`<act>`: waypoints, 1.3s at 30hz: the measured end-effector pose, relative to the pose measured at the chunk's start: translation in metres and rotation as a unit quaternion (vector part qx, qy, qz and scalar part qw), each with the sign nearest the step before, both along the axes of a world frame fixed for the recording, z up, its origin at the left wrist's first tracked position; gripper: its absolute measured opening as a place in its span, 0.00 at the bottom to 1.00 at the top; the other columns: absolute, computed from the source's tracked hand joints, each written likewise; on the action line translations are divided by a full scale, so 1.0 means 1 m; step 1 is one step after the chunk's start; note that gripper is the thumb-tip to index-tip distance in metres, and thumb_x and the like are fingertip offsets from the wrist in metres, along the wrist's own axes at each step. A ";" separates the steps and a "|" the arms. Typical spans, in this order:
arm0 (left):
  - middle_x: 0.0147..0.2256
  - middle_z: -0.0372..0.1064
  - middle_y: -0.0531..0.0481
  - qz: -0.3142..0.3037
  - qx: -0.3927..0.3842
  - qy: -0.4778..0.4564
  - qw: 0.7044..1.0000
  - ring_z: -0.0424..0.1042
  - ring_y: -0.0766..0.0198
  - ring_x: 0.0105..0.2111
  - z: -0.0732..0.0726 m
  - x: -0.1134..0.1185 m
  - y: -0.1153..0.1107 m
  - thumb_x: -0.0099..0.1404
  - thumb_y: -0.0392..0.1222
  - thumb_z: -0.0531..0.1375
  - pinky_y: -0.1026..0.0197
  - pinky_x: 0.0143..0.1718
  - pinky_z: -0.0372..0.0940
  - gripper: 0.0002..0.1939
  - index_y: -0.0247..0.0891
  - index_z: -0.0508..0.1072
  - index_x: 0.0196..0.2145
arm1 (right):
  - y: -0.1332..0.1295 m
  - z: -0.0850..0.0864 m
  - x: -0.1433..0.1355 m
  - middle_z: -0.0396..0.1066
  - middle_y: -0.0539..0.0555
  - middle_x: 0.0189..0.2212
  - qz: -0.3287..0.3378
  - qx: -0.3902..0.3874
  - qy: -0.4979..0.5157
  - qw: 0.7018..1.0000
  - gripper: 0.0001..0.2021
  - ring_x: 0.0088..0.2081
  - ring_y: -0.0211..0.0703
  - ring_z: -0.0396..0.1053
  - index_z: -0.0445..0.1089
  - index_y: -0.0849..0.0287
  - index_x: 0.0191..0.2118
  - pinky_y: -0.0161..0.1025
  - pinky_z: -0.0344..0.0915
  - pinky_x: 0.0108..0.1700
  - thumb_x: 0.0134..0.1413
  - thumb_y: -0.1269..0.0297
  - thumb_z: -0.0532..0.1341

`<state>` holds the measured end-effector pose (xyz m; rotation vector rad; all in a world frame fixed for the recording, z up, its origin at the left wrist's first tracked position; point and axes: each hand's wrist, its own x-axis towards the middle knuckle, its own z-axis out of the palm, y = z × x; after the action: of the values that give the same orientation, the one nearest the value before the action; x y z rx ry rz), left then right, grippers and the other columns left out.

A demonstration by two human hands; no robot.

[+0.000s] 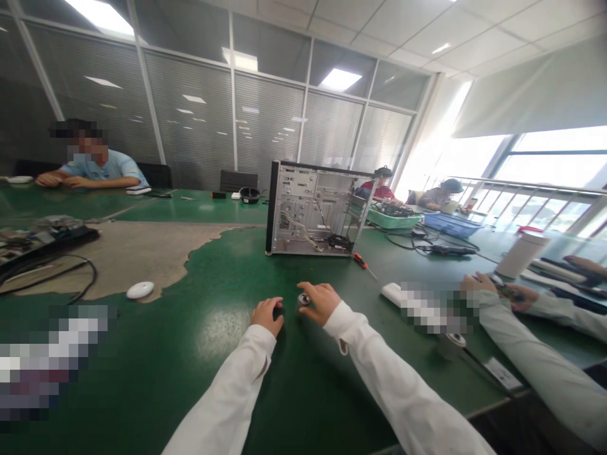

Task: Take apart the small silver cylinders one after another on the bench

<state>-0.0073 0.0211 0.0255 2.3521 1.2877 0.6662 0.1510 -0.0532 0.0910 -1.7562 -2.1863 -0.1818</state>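
Head view: our right hand (322,303) curls round small, round, metallic-looking piece (304,299); whether gripped, we cannot tell. Our left hand (268,316), half-open, near. Beyond: boxy, open-sided sheet-metal case (317,212) on smooth green tabletop (227,272).

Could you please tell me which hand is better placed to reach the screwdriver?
Probably the right hand: it is nearer the screwdriver, though a small round item sits at its fingers; the left hand is farther away.

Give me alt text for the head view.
The right hand holds a small round metallic object above a green table; the left hand is empty beside it. Behind stand an open computer case and seated people.
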 end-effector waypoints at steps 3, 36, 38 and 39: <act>0.41 0.65 0.51 0.038 -0.005 -0.010 0.999 0.60 0.61 0.43 -0.001 -0.001 0.003 0.46 0.30 0.54 0.60 0.45 0.54 0.25 0.39 0.60 0.45 | 0.026 -0.010 -0.028 0.67 0.55 0.36 0.011 0.016 0.034 0.999 0.27 0.39 0.47 0.64 0.50 0.59 0.49 0.43 0.54 0.42 0.41 0.60 0.57; 0.41 0.64 0.51 0.101 0.024 0.064 0.992 0.58 0.56 0.44 0.004 0.005 0.010 0.44 0.49 0.58 0.54 0.41 0.52 0.18 0.43 0.66 0.34 | 0.041 -0.078 -0.029 0.57 0.55 0.44 0.069 0.077 0.318 0.942 0.31 0.37 0.38 0.62 0.53 0.54 0.50 0.40 0.62 0.41 0.33 0.79 0.52; 0.40 0.65 0.51 0.099 0.018 0.058 0.993 0.59 0.57 0.44 0.006 0.004 0.010 0.43 0.48 0.58 0.55 0.41 0.52 0.17 0.42 0.67 0.33 | 0.040 -0.078 -0.030 0.57 0.55 0.44 0.070 0.067 0.309 0.946 0.31 0.36 0.38 0.62 0.53 0.53 0.50 0.40 0.63 0.40 0.34 0.79 0.51; 0.39 0.65 0.51 0.098 0.016 0.054 0.994 0.59 0.57 0.44 0.006 0.003 0.009 0.43 0.48 0.59 0.55 0.41 0.52 0.17 0.42 0.67 0.33 | 0.039 -0.077 -0.031 0.57 0.55 0.44 0.069 0.063 0.304 0.948 0.31 0.36 0.38 0.62 0.53 0.53 0.50 0.40 0.63 0.40 0.34 0.79 0.51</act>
<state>-0.0038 0.0302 0.0318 2.3339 1.5829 0.6292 0.1203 -0.0138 0.0139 -1.3468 -1.7830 0.2230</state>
